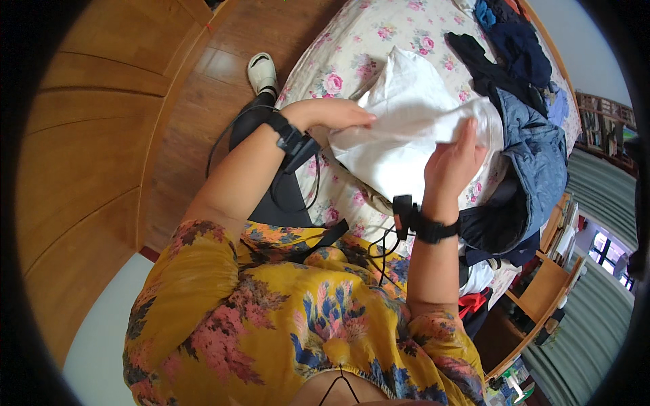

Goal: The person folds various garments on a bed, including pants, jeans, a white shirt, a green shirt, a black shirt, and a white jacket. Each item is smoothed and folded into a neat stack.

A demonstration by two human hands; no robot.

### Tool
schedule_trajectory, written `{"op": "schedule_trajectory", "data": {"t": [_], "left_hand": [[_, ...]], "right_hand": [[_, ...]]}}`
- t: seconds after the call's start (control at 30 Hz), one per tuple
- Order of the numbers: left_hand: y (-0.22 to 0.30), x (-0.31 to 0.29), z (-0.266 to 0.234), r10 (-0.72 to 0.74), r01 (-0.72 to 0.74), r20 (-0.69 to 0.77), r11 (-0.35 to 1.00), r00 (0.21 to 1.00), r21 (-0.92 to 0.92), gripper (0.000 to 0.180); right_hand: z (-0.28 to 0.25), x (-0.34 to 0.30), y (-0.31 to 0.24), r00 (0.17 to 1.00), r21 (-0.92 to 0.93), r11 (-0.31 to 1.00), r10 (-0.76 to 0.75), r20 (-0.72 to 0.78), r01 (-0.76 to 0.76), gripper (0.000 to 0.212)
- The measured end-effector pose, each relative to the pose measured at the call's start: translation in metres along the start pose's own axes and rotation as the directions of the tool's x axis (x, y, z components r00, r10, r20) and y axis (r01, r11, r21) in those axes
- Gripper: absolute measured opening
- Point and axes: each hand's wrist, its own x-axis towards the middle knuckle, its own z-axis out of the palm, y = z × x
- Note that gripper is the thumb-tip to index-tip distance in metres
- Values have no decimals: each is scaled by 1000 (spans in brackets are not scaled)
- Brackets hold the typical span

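Observation:
A white shirt [420,95] is spread between my two hands over the flowered bed sheet, its cloth rumpled and partly raised. My left hand [338,114] is closed on its left edge, with the fingertips partly hidden by the fabric. At the right side, near a stitched, folded edge, my right hand [457,162] pinches the cloth, thumb upward and fingers curled. Beneath the shirt's near edge a bit of khaki cloth [376,201] shows. The shirt's exact cut is hard to make out among the folds.
Dark clothes [518,51] and a grey-blue padded jacket [538,162] are heaped along the right of the bed [332,57]. Wooden cabinet doors [101,135] stand at the left beyond a strip of wood floor [196,122]. Black cables hang from both wrist straps.

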Motion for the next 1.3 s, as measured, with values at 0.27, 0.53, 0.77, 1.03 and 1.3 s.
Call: {"op": "schedule_trajectory", "data": {"t": [0.27, 0.53, 0.77, 1.03, 1.3], "left_hand": [[-25, -42, -7, -57, 35, -178, 992, 982, -123, 68], [-89, -19, 9, -55, 21, -365, 995, 929, -98, 26], [-34, -15, 33, 195, 260, -751, 859, 631, 441, 43], [46, 50, 124, 566, 136, -452, 513, 689, 848, 53], [25, 76, 140, 459, 275, -438, 381, 773, 883, 70]], "right_hand": [[36, 73, 65, 921, -198, 952, 283, 266, -235, 30], [-70, 28, 90, 921, -612, 788, 185, 342, 69, 37], [-315, -40, 83, 878, -812, 376, 11, -478, -447, 48], [-357, -14, 99, 754, -456, 604, 469, -460, -654, 47], [-319, 92, 105, 848, -588, 611, 403, -345, -529, 58]]}}
